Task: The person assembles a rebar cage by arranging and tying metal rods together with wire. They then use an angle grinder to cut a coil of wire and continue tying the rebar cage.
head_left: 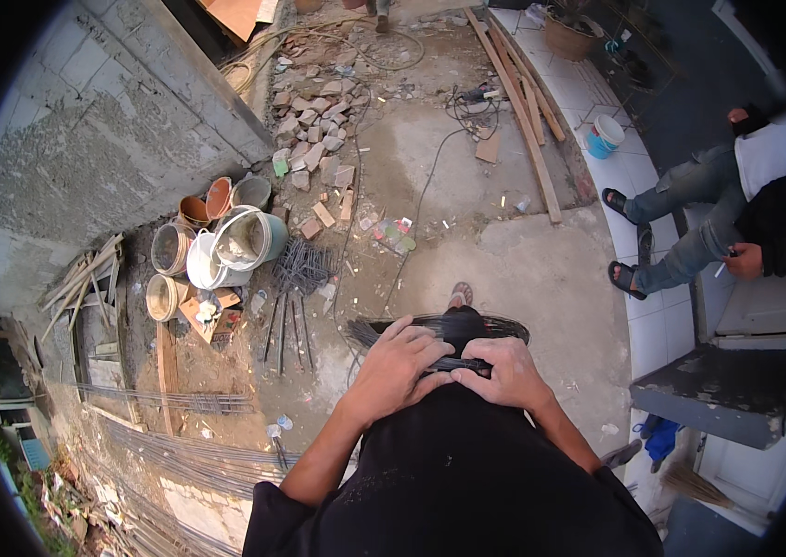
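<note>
A bundle of thin dark wire (502,328) lies crosswise in front of my body, above my legs. My left hand (397,364) rests over its left part, fingers bent and pointing away from me. My right hand (504,369) grips from the other side, thumb and fingers pinched near the middle. Between the two hands a short tight strand of the wire shows, and the fingertips nearly meet there. My palms hide much of the bundle's near side. One sandalled foot shows just beyond it.
Several buckets (252,237) stand left beside a pile of bent rebar pieces (305,267). Broken bricks (314,130) and long planks (521,93) lie farther off. Long steel rods (198,455) lie at lower left. A person (708,204) sits on the tiled ledge (650,320) at right.
</note>
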`<state>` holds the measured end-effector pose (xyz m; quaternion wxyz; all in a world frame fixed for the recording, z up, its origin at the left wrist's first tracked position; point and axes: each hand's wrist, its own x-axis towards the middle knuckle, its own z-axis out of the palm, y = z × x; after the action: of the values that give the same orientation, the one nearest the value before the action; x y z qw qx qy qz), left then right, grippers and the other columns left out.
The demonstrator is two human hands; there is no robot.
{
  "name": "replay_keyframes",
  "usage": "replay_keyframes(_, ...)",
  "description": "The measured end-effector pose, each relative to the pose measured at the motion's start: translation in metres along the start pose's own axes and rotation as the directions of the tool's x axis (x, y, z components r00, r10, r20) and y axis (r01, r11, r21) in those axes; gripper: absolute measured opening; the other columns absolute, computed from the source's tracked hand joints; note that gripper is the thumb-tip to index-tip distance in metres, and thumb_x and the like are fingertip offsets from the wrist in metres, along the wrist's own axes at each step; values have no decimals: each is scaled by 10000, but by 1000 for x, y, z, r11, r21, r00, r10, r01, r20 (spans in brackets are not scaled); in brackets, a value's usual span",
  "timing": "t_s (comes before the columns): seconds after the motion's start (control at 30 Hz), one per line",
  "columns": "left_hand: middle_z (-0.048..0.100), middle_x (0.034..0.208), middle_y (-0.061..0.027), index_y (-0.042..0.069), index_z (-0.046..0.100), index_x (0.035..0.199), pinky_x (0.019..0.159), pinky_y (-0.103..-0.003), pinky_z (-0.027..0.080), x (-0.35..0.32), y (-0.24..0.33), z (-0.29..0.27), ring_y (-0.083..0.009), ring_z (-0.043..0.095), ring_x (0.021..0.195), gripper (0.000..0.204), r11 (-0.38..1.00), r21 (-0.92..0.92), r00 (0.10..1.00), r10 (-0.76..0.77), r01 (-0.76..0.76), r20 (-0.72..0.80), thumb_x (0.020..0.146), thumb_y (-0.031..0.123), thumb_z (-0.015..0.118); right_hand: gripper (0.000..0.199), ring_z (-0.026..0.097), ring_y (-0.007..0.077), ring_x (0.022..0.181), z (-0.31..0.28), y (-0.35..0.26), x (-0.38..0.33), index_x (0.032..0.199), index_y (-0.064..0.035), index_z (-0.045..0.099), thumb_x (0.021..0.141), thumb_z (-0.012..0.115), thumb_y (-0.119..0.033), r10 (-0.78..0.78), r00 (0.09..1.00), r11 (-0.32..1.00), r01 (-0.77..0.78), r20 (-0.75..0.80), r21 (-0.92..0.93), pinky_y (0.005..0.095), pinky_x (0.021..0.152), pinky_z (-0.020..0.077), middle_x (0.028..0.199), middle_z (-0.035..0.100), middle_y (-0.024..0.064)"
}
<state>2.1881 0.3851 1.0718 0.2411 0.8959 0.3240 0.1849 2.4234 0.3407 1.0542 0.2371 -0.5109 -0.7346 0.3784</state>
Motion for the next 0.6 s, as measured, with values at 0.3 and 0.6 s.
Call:
replay_keyframes(0.3,665,791,-145,70,666,992,621,-469,513,123,-93,-18,-391,661,725,270,912,-231,937,-350,338,-11,975,338,690,194,671,335,897,-102,64,190,979,-61,726,929,693,-246,-157,964,987,144,215,77,414,812,513,931,693,112)
replay_keyframes(0.6,643,735,-131,80,671,921,580,-440,511,271,-165,-82,-359,666,681,235,869,-180,862,-486,460,-145,963,308,712,246,635,343,1001,-242,125,377,1074,-68,725,946,676,-272,-260,883,959,188,391,212,424,984,444,972,701,119)
